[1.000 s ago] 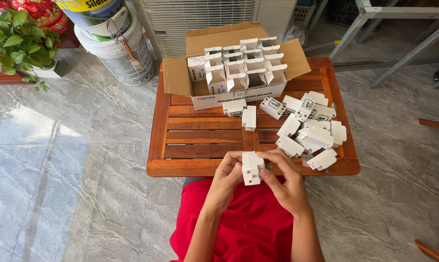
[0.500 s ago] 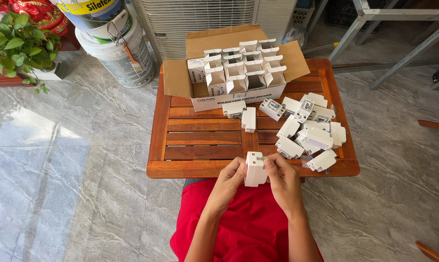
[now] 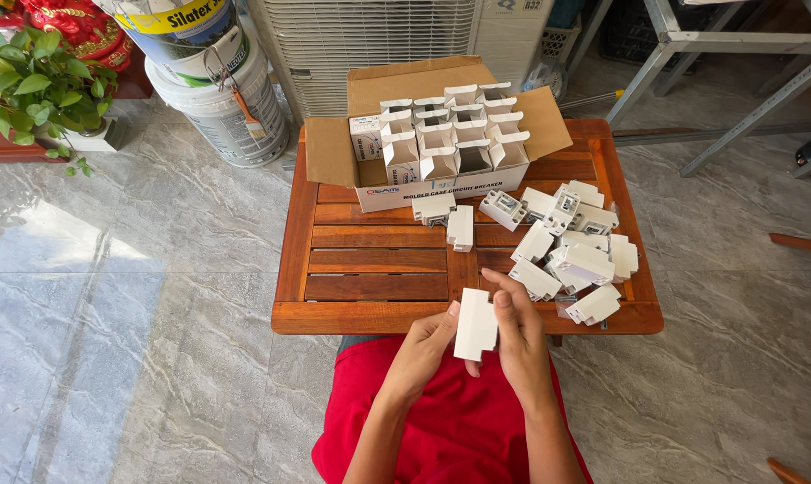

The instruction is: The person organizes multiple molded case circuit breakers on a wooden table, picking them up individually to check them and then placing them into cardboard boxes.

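Beyond my hands lay the slatted wooden table (image 3: pixel 378 260). Between them, the small white folded cardboard box (image 3: pixel 474 324) stood long axis upright, left hand (image 3: pixel 421 348) and right hand (image 3: pixel 517 339) pinching its sides equally near.

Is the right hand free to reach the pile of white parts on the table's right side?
Probably not at once: the right hand and left hand both grip a white block. Nothing stands between it and the pile.

Single head camera, looking steeply down, near wooden table (image 3: pixel 378 260).
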